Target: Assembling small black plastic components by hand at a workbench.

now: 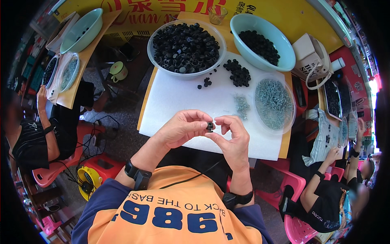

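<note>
My left hand (185, 128) pinches a small black plastic part (210, 127) between thumb and fingertips, above the near side of a white foam sheet (170, 105). Facing it, my right hand (233, 136) has its thumb tip against or just beside the part. Its fingers are curled, and anything small between them is too tiny to make out. Beyond my hands lie a small heap of screws (241, 106), a pile of black parts (237, 73) and a few loose black pieces (206, 82). A clear round tray of silvery screws (274, 103) stands to the right.
At the back are a clear tub heaped with black parts (186, 48) and a pale green basin (289, 61) of similar pieces. A glass (217, 16) stands behind them; a canvas bag (307, 55) is at right. People sit at side tables, left and right. A mug (118, 71) rests on a dark stool.
</note>
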Motion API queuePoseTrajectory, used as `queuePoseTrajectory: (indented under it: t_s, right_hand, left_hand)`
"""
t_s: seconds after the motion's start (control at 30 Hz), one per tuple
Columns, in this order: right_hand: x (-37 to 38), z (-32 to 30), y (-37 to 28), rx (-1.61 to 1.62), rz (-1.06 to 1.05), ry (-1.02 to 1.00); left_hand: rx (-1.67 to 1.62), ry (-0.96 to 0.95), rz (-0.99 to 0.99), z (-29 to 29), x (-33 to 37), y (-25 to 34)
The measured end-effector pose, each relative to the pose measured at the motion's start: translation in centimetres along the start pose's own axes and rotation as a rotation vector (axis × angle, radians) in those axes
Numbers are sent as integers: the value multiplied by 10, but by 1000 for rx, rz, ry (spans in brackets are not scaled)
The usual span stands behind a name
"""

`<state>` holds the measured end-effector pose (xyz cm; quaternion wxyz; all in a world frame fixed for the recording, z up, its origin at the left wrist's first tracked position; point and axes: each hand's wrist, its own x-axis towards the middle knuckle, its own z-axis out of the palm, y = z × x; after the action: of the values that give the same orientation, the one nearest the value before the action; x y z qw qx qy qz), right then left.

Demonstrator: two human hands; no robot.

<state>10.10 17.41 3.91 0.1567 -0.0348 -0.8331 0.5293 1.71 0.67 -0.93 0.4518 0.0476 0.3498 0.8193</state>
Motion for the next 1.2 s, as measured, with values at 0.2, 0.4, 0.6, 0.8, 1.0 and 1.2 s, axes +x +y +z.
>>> queuePoseTrajectory:
  t_s: [0.2, 0.4, 0.6, 0.8, 1.0, 1.2]
  right_hand:
    - [-1, -3, 9, 136, 19, -102]
    - [-3, -4, 13, 196, 70, -188]
    - [0, -5, 11, 179, 45, -228]
    - [2, -3, 13, 147, -34, -250]
    - [1, -2, 14, 170, -65, -295]
    - [-6, 3, 14, 87, -108, -280]
  left_hand:
    - [-4, -39, -65, 7, 0, 5]
    - [-19, -92, -120, 6, -1, 7]
    - [-9, -79, -121, 4, -1, 5]
    - [20, -82, -122, 3, -2, 6]
    - [69, -132, -124, -3, -5, 10]
    - [129, -166, -149, -6, -8, 12]
